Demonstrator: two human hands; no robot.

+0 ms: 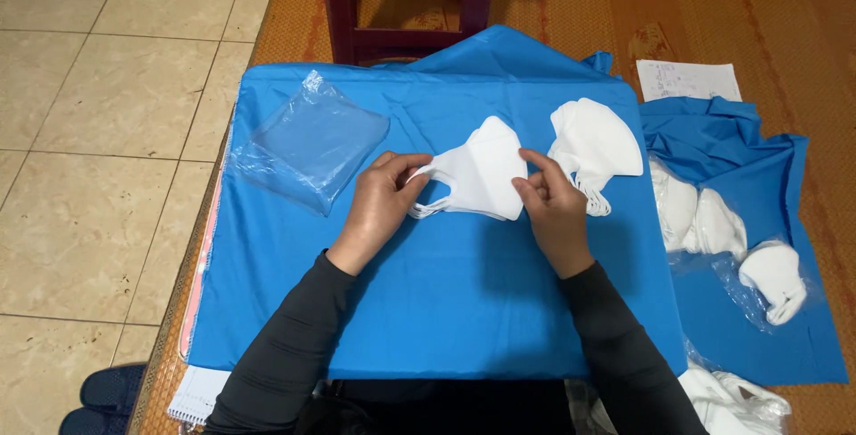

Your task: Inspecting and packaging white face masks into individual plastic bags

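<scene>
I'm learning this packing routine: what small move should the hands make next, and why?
Probably carry the white masks left toward the clear plastic bags. Left hand and right hand pinch them at either end, and the bags lie beside them on the blue cloth.

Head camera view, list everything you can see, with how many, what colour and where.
folded masks in hand: a small stack, white, mid-cloth, held at both ends
loose mask pile: one pile, count unclear, white, on the cloth just right of the hands
empty plastic bags: a few, clear, upper left of the cloth
work cloth: one, blue, spread over the mat
second cloth: one, blue, to the right
bagged masks: several, white in clear plastic, on the second cloth
paper sheet: one, white, upper right
woven mat: one, orange
stool legs: dark red, top centre
tiled floor: beige, left
slippers: dark blue, bottom left
left hand: grips the stack's left end
right hand: pinches its right edge
</scene>
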